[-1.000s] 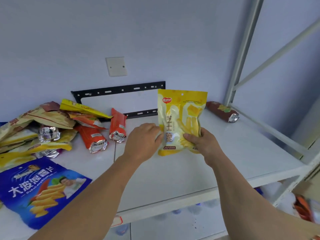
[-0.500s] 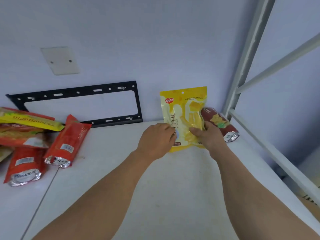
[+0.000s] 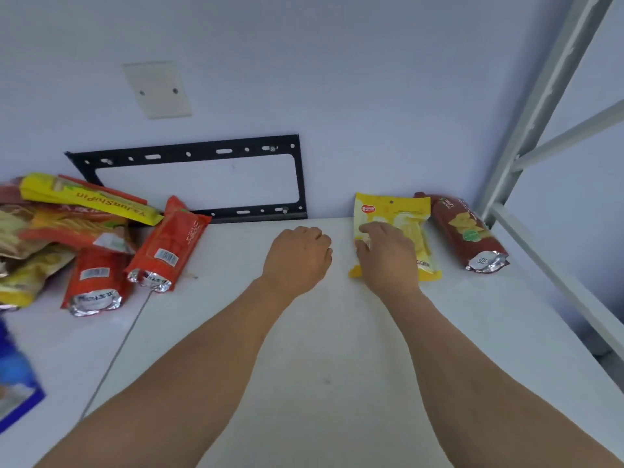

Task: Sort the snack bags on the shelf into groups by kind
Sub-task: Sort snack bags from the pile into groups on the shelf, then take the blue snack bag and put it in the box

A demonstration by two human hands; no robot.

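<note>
Lowered since before, the yellow bag now lies flat on the shelf beside a maroon bag; right hand covers it, fingers seemingly spread, left hand loosely curled, empty.

The snack bags were all shiny plastic film: the yellow bag looked glossy and a bit crinkled, and the dark red bag beside it had a silvery foil end. The orange-red bags had foil ends too. The shelf was smooth matt white, its frame painted grey metal, and the wall bracket matt black metal.
</note>
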